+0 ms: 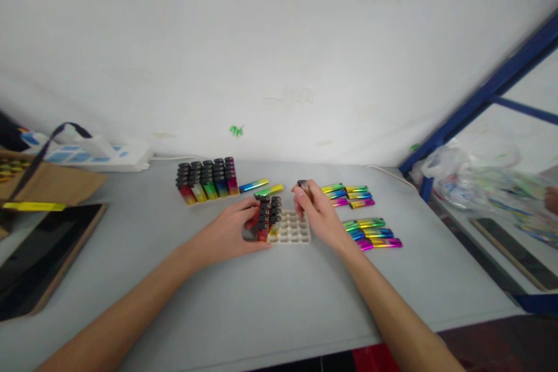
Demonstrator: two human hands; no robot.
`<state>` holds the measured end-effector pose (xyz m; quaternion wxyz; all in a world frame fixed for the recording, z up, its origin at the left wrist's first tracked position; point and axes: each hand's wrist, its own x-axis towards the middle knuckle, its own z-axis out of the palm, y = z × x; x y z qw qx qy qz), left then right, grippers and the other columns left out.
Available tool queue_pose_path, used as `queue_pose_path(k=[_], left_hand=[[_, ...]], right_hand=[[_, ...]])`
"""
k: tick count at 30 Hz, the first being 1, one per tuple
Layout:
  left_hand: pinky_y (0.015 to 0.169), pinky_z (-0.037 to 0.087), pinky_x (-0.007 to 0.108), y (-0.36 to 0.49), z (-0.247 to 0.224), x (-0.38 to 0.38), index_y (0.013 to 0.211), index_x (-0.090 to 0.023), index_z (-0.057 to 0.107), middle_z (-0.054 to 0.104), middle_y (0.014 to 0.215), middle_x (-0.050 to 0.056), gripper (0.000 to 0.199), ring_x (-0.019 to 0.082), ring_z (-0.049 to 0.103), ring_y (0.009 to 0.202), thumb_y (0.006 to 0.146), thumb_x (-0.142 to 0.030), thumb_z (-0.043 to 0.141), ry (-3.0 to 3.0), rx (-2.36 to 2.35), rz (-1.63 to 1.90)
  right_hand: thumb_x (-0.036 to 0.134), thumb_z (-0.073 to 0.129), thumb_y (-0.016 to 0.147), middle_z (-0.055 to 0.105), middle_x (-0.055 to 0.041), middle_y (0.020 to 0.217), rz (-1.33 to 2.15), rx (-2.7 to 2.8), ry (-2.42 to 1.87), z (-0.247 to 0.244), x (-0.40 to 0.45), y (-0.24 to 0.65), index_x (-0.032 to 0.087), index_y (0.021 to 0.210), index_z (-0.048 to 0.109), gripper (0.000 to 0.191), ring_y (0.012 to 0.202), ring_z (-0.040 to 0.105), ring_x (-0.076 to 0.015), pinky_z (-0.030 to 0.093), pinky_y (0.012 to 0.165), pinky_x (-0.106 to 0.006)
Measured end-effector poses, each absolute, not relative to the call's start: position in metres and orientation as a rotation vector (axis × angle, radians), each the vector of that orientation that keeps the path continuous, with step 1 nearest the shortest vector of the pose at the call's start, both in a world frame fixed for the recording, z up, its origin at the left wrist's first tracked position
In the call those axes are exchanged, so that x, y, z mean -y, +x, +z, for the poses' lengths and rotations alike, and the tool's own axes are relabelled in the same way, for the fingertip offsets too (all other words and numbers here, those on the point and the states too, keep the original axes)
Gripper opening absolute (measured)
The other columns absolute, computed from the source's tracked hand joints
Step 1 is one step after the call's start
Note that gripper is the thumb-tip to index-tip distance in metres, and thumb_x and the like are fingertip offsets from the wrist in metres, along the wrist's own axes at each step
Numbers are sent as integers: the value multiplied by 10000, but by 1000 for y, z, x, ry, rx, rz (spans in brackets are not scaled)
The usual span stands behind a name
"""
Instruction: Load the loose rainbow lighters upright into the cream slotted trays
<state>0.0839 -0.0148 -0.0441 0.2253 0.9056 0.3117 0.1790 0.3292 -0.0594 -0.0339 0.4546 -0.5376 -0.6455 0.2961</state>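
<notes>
On the surface, our left hand spreads its fingers around standing lighters in the tray while our right hand pinches one lighter (mostly hidden), and uneven left-hand pressure could tip the row.

Two trays near centre; seven columns of lighters, five left, two right; two loose metallic pieces between trays, about twelve right of centre; one power strip, upper left.
</notes>
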Motion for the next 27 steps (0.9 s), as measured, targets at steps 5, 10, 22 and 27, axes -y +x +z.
queue_pose_path(k=[5, 10, 22, 27], left_hand=[[1075, 556, 390, 85, -44, 16, 1066, -148, 726, 680, 1269, 130, 375, 301, 665, 1197, 837, -421, 844, 2481, -861, 539], [1056, 578, 427, 86, -48, 13, 995, -193, 737, 704, 1247, 118, 381, 311, 677, 1171, 791, -491, 858, 2448, -877, 578], [1065, 562, 402, 85, -48, 14, 1085, -184, 731, 689, 1261, 114, 400, 298, 670, 1181, 824, -465, 848, 2455, -847, 579], [1054, 562, 372, 86, -45, 16, 1056, -170, 728, 692, 1252, 115, 332, 287, 674, 1169, 839, -405, 817, 2459, -864, 595]], right_hand=[[529, 515, 1060, 637, -63, 900, 317, 1864, -1339, -20, 68, 333, 213, 832, 610, 401, 863, 589, -201, 471, 821, -318], [531, 538, 1058, 598, 15, 609, 574, 1956, -1343, -9, 76, 336, 214, 693, 580, 486, 572, 517, -140, 386, 602, -264], [446, 576, 1073, 727, -41, 878, 535, 2322, -1291, -19, 78, 326, 197, 918, 697, 318, 783, 650, -195, 443, 729, -282], [453, 617, 1052, 725, -44, 876, 520, 2338, -1318, -21, 78, 318, 194, 900, 688, 308, 758, 640, -191, 427, 695, -272]])
